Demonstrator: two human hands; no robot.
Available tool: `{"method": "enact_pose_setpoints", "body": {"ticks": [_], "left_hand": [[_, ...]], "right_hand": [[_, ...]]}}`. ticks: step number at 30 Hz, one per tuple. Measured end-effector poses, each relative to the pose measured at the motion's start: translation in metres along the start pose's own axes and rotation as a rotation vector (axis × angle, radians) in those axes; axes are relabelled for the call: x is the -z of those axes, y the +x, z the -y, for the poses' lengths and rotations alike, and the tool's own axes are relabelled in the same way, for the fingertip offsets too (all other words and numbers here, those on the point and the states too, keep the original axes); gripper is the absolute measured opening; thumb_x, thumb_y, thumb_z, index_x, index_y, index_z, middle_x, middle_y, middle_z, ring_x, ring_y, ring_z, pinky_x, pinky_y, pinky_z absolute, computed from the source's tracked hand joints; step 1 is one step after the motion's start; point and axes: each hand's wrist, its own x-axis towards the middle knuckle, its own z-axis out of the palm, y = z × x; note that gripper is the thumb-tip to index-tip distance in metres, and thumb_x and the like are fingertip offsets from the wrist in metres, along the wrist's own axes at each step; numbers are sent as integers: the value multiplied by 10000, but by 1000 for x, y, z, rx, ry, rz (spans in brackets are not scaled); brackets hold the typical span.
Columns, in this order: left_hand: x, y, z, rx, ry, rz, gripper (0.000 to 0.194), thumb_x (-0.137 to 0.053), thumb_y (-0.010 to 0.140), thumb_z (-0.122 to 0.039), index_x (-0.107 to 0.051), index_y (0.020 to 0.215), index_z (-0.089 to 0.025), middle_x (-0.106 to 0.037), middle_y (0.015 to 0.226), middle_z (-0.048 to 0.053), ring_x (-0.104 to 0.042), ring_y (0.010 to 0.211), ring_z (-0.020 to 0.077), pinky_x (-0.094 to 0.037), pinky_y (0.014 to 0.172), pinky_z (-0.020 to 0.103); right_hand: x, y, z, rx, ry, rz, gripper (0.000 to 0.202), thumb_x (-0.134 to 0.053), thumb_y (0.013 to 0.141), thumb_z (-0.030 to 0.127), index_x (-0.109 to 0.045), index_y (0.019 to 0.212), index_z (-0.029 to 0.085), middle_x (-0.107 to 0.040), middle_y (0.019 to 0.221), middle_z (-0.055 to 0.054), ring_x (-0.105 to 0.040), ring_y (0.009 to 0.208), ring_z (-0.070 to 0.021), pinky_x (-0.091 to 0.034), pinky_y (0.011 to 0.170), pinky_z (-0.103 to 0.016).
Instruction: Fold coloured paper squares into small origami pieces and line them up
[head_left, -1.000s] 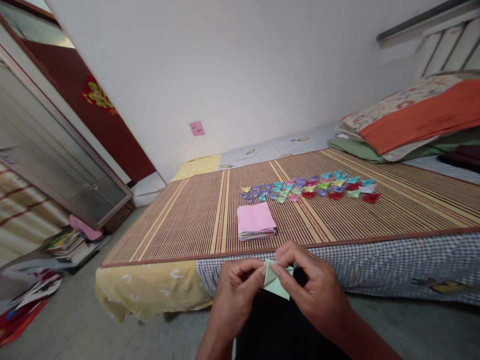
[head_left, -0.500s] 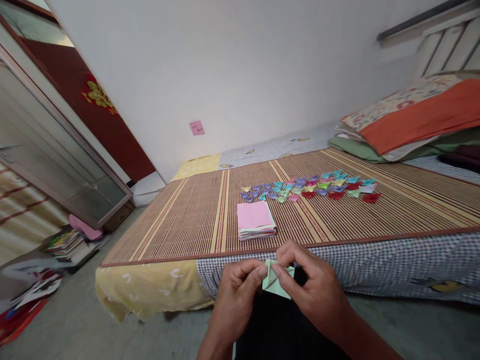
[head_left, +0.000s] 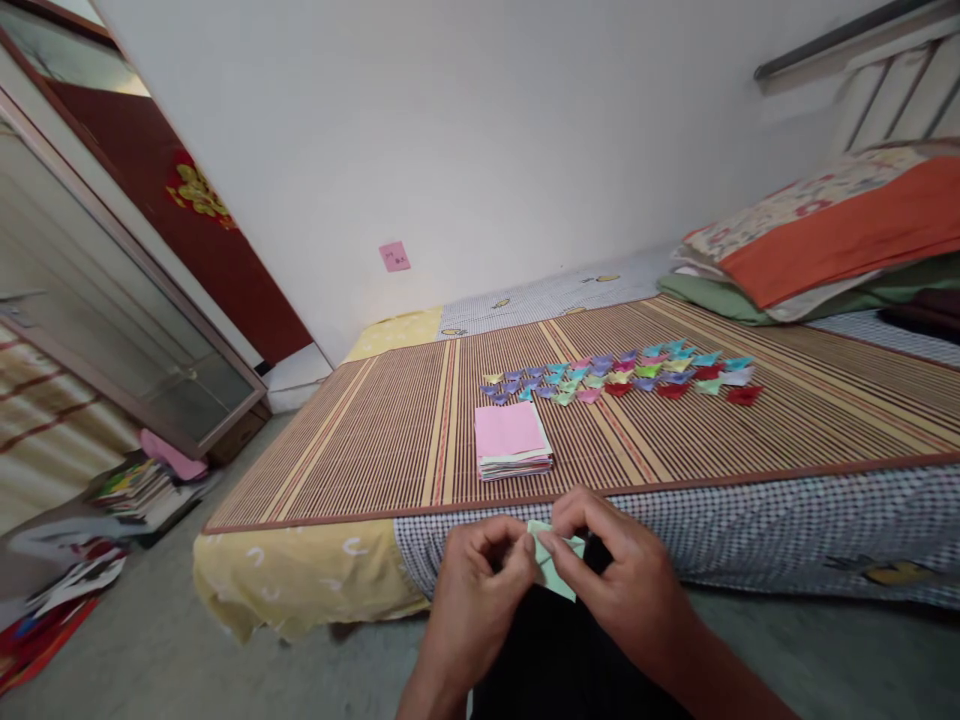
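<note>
A pale green sheet of folded paper is held between my two hands in front of the bed's near edge. My left hand pinches its left side between thumb and fingers. From the right, my right hand grips the upper edge, thumb pressed on the paper near the middle. Part of the paper lies hidden behind the fingers. Beyond the hands, a stack of square paper with a pink sheet on top rests on the striped mat. Behind it stand rows of small folded paper figures in many colours.
The striped bamboo mat covers much of the bed. Pillows and folded bedding are piled at the right. A pink note sticks to the wall. Books lie low at the left, near the glass door.
The green paper has turned slightly between my fingers, and less of its right side shows. Both hands keep their pinch and have shifted only a little.
</note>
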Motion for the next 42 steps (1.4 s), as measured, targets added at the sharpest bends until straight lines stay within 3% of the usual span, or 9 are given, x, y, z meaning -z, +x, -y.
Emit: {"method": "enact_pose_setpoints", "body": {"ticks": [3, 5, 9, 16, 20, 24, 28, 36, 42], "left_hand": [[-1, 1, 0, 9, -55, -25, 310, -705, 837, -380, -657, 653, -136, -507, 582, -16, -400, 561, 107, -337, 538, 216], [-1, 1, 1, 13, -87, -41, 315, -729, 826, -397, -667, 661, -137, -533, 591, -10, -424, 564, 111, -351, 538, 216], [2, 1, 5, -27, -48, -16, 330, -671, 906, -414, -671, 720, -142, -553, 641, -6, -435, 598, 115, -360, 563, 216], [5, -2, 6, -118, 177, 54, 337, -525, 1015, -380, -605, 762, -171, -531, 679, -8, -463, 649, 136, -367, 621, 242], [0, -3, 2, -152, 255, 103, 348, -507, 1022, -364, -580, 739, -175, -528, 690, -3, -475, 672, 143, -363, 637, 252], [-4, -1, 5, -74, 75, 79, 318, -598, 973, -400, -593, 754, -169, -513, 679, -14, -433, 647, 133, -353, 614, 250], [-5, 0, 12, -4, -83, 60, 256, -730, 871, -364, -627, 765, -156, -525, 683, -19, -403, 635, 121, -336, 604, 248], [-10, 1, 17, -104, -48, -28, 274, -694, 912, -367, -632, 743, -161, -497, 653, -35, -397, 628, 115, -330, 602, 240], [-14, 0, 20, -32, -138, 20, 237, -763, 843, -362, -663, 788, -154, -549, 687, -20, -422, 634, 120, -355, 613, 249]], "right_hand": [[7, 2, 1, -166, 77, 69, 54, -683, 886, 231, -633, 876, 212, -667, 745, 13, -637, 657, -150, -505, 609, -238], [13, 4, 1, -226, 111, 138, 85, -678, 899, 281, -655, 862, 208, -653, 712, 19, -617, 632, -150, -492, 582, -237], [20, 4, 1, -265, 186, 230, 263, -612, 960, 338, -633, 736, 202, -568, 634, 30, -531, 579, -135, -423, 527, -237], [20, 8, 0, -300, 260, 323, 222, -601, 978, 355, -647, 828, 198, -568, 694, 29, -527, 637, -137, -433, 589, -241], [10, 10, 3, -253, 268, 227, 170, -619, 965, 316, -663, 853, 195, -612, 747, 10, -574, 683, -150, -454, 630, -252], [3, 6, 3, -198, 240, 96, 234, -593, 978, 288, -608, 760, 204, -582, 712, 18, -570, 668, -145, -444, 631, -252], [2, 2, 0, -265, 285, 38, 234, -592, 981, 324, -601, 778, 206, -576, 723, 17, -571, 667, -148, -452, 629, -253], [-1, 5, -4, -487, 500, 47, 322, -652, 932, 472, -586, 769, 203, -506, 689, 30, -475, 619, -136, -410, 559, -245], [-3, 5, -4, -486, 544, 80, 318, -652, 934, 476, -594, 785, 201, -543, 713, 21, -526, 667, -147, -436, 606, -250]]}}
